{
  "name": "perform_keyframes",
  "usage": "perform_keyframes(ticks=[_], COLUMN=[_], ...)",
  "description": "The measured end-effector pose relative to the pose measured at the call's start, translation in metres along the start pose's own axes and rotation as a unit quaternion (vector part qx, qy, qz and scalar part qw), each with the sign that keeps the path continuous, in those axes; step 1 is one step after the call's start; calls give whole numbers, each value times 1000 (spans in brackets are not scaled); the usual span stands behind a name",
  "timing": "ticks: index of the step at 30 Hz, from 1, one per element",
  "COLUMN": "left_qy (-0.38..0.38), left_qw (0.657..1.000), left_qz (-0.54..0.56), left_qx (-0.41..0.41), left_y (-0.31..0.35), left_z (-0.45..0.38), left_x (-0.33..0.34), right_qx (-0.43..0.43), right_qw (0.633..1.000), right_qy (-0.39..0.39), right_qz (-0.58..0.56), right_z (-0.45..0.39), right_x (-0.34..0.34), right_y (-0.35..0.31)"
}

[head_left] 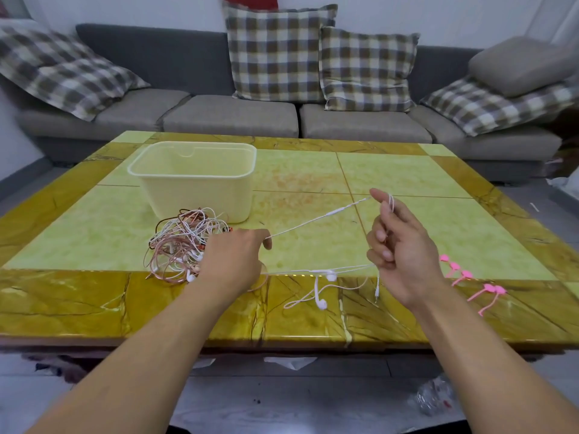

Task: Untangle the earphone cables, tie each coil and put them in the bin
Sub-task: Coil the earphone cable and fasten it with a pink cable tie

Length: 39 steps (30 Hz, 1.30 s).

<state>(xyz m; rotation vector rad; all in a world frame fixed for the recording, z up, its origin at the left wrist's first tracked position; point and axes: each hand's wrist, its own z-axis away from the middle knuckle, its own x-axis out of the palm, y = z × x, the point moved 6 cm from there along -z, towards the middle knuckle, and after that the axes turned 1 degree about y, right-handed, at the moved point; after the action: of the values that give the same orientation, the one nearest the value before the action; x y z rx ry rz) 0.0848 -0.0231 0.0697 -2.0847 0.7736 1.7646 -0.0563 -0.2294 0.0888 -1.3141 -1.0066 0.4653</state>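
A tangle of white and pink earphone cables (183,242) lies on the table in front of a cream plastic bin (200,180). My left hand (233,261) rests beside the tangle and pinches a white cable (316,218). That cable runs taut up to my right hand (398,245), which is raised above the table with the cable looped over its index finger and its other fingers curled. Two white earbuds (326,289) and a plug dangle from the same cable near the table's front edge. Several pink cable ties (463,277) lie to the right of my right hand.
The yellow-green marble table (407,177) stands before a grey sofa (232,117) with checked cushions. The bin is upright and holds nothing I can see. Scraps of plastic and paper lie on the floor under the table's front edge.
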Motion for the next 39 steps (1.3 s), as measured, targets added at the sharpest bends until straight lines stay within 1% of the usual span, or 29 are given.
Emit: perform_keyframes(ticks=[1, 2, 3, 4, 5, 6, 7, 8, 9, 10, 11, 13, 14, 16, 17, 20, 23, 25, 26, 28, 30, 32, 35, 39], left_qy=[22, 42, 57, 66, 71, 77, 88, 103, 120, 136, 149, 160, 161, 147, 135, 114, 102, 68, 53, 39, 25, 3, -21, -32], left_qw=[1000, 999, 998, 997, 996, 995, 994, 992, 990, 988, 986, 984, 984, 986, 988, 987, 981, 980, 981, 984, 986, 984, 979, 978], left_qz=[-6, -5, -2, -2, -9, -21, -33, -36, -29, -21, -16, -17, -22, -13, 4, 86, 142, 152, 148, 130, 117, 129, 152, 178], left_qx=[-2, -8, -19, -32, -45, -54, -59, -64, -68, -71, -73, -75, -74, -76, -73, -75, -84, -106, -114, -115, -114, -123, -131, -104], left_y=[1, 0, -2, -5, -9, -14, -19, -23, -27, -31, -33, -36, -37, -37, -36, -29, -20, -18, -18, -18, -20, -22, -22, -10], left_z=[0, 0, 0, -1, -2, -3, -3, -4, -4, -4, -5, -6, -7, -7, -7, -5, -3, -3, -2, -3, -3, -3, -1, 2], left_x=[-2, -3, -4, -3, -1, -1, -1, -2, -3, -3, -2, 0, 1, 2, 4, 5, 6, 11, 14, 18, 21, 28, 35, 39], right_qx=[-53, -106, -139, -141, -115, -75, -34, -5, 10, 14, 17, 21, 13, -11, -22, -32, -39, -60, -74, -92, -97, -95, -80, -49], right_qw=[994, 969, 927, 879, 831, 789, 759, 738, 727, 724, 735, 786, 803, 825, 842, 900, 932, 942, 947, 962, 968, 961, 944, 907], right_qy=[8, 8, -3, -26, -50, -72, -90, -101, -106, -108, -103, -74, -48, -5, 4, -16, -49, -46, -33, 25, 83, 100, 76, 43], right_qz=[99, 223, 347, 455, 543, 606, 644, 667, 679, 682, 670, 614, 593, 565, 539, 435, 356, 328, 311, 255, 214, 238, 310, 415], right_z=[1, 3, 4, 3, 2, 1, 1, 1, 0, 1, 0, -1, -3, -5, -5, -3, -1, -3, -6, -15, -24, -35, -58, -91], right_x=[-2, -2, 1, 3, 5, 4, 2, -2, -5, -6, -8, -12, -14, -18, -18, -7, 7, 17, 21, 25, 28, 36, 57, 80], right_y=[-4, -7, -7, -3, 3, 9, 15, 18, 21, 21, 22, 21, 17, 12, 11, 10, 4, -11, -21, -43, -65, -79, -91, -85])
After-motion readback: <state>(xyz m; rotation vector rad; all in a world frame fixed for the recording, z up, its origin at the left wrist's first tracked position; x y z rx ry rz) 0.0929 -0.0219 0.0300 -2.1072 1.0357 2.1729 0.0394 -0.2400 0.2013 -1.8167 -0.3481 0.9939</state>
